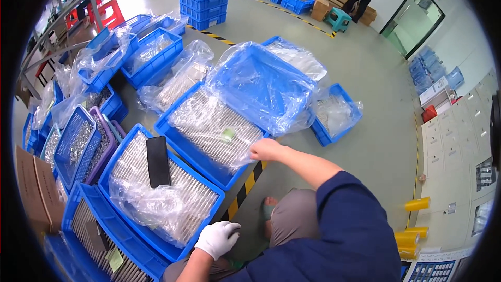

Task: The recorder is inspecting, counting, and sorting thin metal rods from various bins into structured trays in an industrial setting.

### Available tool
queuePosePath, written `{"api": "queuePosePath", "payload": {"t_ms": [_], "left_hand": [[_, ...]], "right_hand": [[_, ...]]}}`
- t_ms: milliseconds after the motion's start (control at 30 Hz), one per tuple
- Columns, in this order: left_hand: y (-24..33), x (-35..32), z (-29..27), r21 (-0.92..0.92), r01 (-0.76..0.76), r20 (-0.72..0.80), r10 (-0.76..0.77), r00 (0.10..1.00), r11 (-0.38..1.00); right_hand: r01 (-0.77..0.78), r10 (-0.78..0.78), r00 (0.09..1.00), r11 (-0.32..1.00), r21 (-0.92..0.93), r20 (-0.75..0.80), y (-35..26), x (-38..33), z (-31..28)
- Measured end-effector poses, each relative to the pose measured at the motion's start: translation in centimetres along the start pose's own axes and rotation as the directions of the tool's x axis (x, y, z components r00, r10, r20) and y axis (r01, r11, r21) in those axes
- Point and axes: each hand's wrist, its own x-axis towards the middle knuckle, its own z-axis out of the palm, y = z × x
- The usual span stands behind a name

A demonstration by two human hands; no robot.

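My right hand point(265, 150) is bare and closed on the edge of a clear plastic liner point(241, 157), at the near right corner of a blue crate point(225, 181). Rows of thin metal rods point(209, 122) fill that crate, with a small green piece point(228, 135) lying on top. Near my lap, my left hand point(217, 239) wears a white glove. Its fingers are curled in, and nothing shows in them. Beside it stands another blue crate point(180, 253) of rods, partly covered by crumpled plastic point(151, 201), with a black flat phone-like object point(158, 162) on top.
A blue crate point(261, 91) lined with clear plastic sits beyond my right hand. Smaller blue crates point(336, 130) and mesh baskets point(78, 149) of metal parts surround the work. Cardboard boxes point(39, 188) stand at left. Striped tape point(245, 190) crosses the floor. Other people are farther off.
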Motion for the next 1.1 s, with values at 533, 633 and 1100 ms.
{"api": "queuePosePath", "payload": {"t_ms": [533,633,1100], "left_hand": [[0.4,0.3,-0.9,0.086,0.063,0.096,-0.071,0.993,0.994],[0.2,0.0,-0.6,0.068,0.081,0.095,-0.087,0.992,0.994],[0.8,-0.5,-0.7,0.111,0.075,0.116,-0.088,0.989,0.991]], "right_hand": [[-0.240,0.386,0.849,0.891,0.386,-0.361,1.1,-2.4,-1.9],[-0.172,0.245,0.921,0.953,0.249,-0.302,-2.8,1.6,-1.4],[0.249,-0.228,0.915,0.968,-0.021,0.333,-11.3,-1.8,5.2]]}}
